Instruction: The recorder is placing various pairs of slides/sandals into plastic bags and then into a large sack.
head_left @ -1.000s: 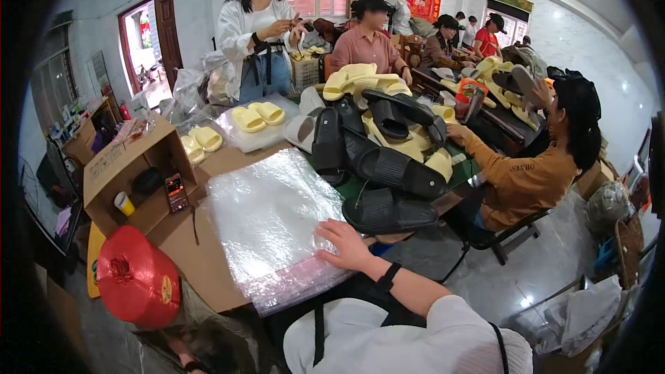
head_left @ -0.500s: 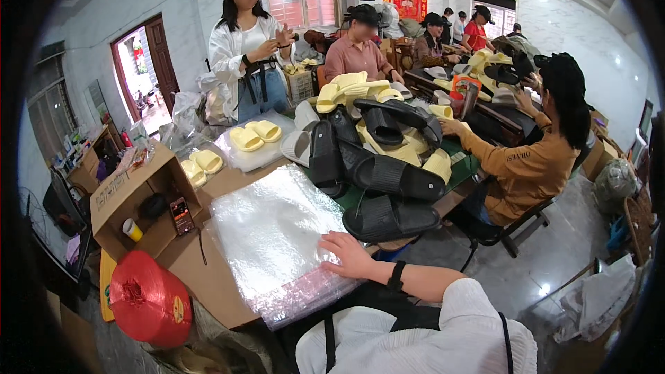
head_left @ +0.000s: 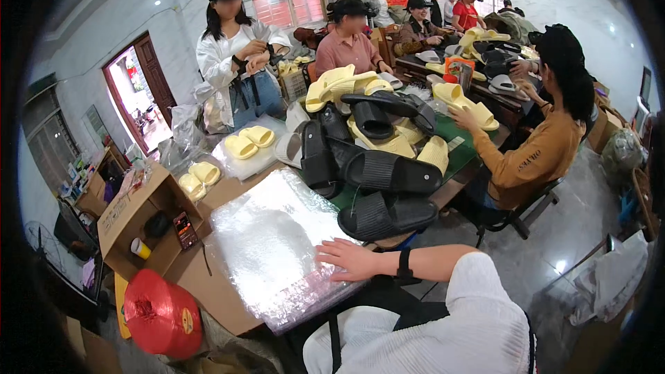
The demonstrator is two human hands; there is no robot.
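Observation:
My right hand (head_left: 348, 260) lies flat with its fingers stretched out on the near right side of a stack of shiny clear plastic bags (head_left: 267, 235). Nothing is gripped in it, and a black band circles the wrist. My left hand is out of view. Just beyond my fingers, a black slide sandal (head_left: 388, 217) rests at the near edge of a heap of black, yellow and light grey slippers. Past the stack's far side, a pair of yellow slippers (head_left: 249, 142) sits on more plastic bags.
At left stand an open cardboard box (head_left: 149, 215) with a phone (head_left: 185, 230) and a yellow-and-white cup, and a red twine spool (head_left: 161, 314). A co-worker in an orange top (head_left: 533, 166) sits at right, handling yellow slippers. Another in white (head_left: 239, 62) stands beyond the table.
The view has shifted slightly. My right hand stays flat on the bags. The seated co-worker at right has brought yellow slippers nearer, and the standing co-worker's hands have moved lower.

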